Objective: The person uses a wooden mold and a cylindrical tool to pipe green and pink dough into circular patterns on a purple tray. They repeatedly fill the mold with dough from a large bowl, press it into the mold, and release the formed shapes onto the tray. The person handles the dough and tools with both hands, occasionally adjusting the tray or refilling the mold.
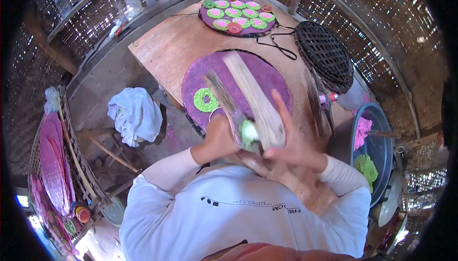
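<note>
White sleeves fill the lower frame, and both hands meet at centre over the wooden surface [167, 46]. Left hand [217, 139] grips a flat wooden paddle [224, 101]; right hand [291, 141], fingers spread, presses a second paddle [255, 98], green dough [249, 131] squeezed between them above the purple tray [272, 77].

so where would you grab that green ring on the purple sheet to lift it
Take the green ring by its outer rim on the left side, coming from the person's left. It lies flat on the purple sheet with a hole in the middle, and its right edge sits close under the wooden paddles, so the left rim is freer.
</note>
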`<action>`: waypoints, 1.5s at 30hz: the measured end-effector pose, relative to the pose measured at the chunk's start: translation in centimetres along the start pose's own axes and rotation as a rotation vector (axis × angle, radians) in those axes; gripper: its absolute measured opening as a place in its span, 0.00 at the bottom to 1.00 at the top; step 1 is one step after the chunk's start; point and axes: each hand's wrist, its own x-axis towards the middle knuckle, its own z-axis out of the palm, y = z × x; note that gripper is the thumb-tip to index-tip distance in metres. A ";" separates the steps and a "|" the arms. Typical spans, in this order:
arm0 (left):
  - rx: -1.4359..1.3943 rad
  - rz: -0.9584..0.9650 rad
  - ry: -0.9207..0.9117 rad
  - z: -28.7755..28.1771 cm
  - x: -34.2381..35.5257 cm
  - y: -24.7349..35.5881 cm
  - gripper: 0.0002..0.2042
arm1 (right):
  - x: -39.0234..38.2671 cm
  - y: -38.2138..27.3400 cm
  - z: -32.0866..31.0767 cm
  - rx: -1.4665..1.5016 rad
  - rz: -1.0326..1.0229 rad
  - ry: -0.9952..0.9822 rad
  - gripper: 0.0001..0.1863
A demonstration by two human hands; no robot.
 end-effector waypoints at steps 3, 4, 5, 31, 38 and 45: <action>-0.109 0.083 0.125 -1.8 2.3 0.7 0.19 | 0.3 0.7 -3.5 0.556 0.395 -0.310 0.45; -0.034 0.168 0.153 -3.0 3.4 1.3 0.17 | 0.6 0.6 -4.2 0.687 0.510 -0.408 0.46; -0.002 0.165 -0.136 -5.0 4.2 1.4 0.24 | 1.1 -0.6 -4.3 0.541 0.400 -0.406 0.45; -1.835 0.589 -0.060 -6.5 6.9 -8.9 0.30 | 8.1 5.5 -6.6 0.326 0.759 -0.629 0.30; -1.949 0.459 0.068 -6.6 6.9 -9.9 0.19 | 9.2 5.3 -5.0 0.293 0.573 -0.620 0.31; -1.946 0.413 0.077 -7.3 6.1 -10.4 0.14 | 9.5 7.7 -4.2 0.158 0.397 -0.615 0.30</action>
